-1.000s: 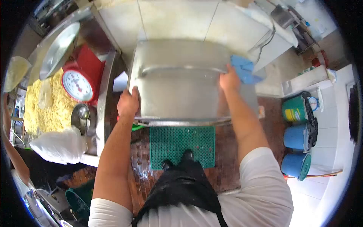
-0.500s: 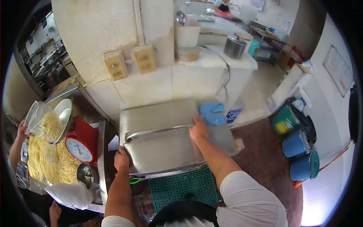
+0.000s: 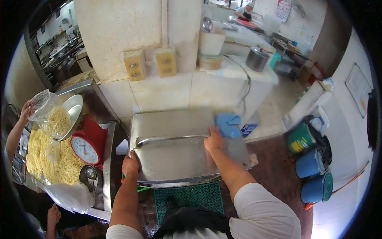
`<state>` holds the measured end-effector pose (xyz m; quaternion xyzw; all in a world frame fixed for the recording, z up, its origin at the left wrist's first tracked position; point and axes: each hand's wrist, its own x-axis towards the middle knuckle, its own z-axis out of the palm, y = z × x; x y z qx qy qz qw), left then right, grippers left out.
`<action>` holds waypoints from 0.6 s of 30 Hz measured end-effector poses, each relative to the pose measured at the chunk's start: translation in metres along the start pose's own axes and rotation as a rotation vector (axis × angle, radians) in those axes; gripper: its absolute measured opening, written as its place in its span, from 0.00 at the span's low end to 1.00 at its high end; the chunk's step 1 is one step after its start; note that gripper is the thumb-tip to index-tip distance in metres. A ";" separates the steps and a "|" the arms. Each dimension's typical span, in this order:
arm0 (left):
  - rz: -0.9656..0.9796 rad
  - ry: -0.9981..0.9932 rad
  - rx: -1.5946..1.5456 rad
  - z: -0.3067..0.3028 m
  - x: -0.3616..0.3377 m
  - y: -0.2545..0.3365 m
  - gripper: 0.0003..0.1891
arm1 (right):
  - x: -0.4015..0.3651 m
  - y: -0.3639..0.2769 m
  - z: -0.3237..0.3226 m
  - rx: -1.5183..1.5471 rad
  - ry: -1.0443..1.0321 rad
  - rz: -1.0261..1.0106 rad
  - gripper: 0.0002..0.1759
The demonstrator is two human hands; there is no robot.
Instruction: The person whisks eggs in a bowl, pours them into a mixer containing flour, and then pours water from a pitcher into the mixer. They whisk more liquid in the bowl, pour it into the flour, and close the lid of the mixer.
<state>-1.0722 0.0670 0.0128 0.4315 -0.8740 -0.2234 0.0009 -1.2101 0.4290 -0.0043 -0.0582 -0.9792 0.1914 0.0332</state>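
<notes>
In front of me lies a wide stainless steel lid (image 3: 173, 159) with a long bar handle (image 3: 171, 138) across it. My left hand (image 3: 130, 164) is closed on the lid's left edge, its fingertips partly hidden. At the other side, my right hand (image 3: 214, 140) is closed at the lid's right side, by the end of the bar; its exact hold is partly hidden. A folded blue cloth (image 3: 228, 125) lies on the metal surface just beyond my right hand.
Left, another person's hand (image 3: 28, 111) holds a plastic bag of noodles (image 3: 57, 119) at the pan of a red scale (image 3: 92, 137). Loose noodles (image 3: 39, 155) spread below. A green mat (image 3: 191, 201) covers the floor before me; bins (image 3: 306, 163) stand right.
My view has shifted slightly, so the scene sits a little differently in the frame. Both my hands keep their places on the lid, which shows no clear movement of its own.
</notes>
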 end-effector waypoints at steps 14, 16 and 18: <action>-0.020 -0.038 0.026 0.000 0.002 -0.002 0.35 | 0.004 0.002 0.009 -0.006 0.045 -0.007 0.37; -0.019 -0.039 0.026 0.000 0.002 -0.001 0.35 | 0.003 0.001 0.005 -0.013 0.028 0.011 0.38; -0.022 -0.038 0.027 0.002 0.000 -0.003 0.35 | -0.001 0.001 0.001 -0.019 0.008 0.025 0.38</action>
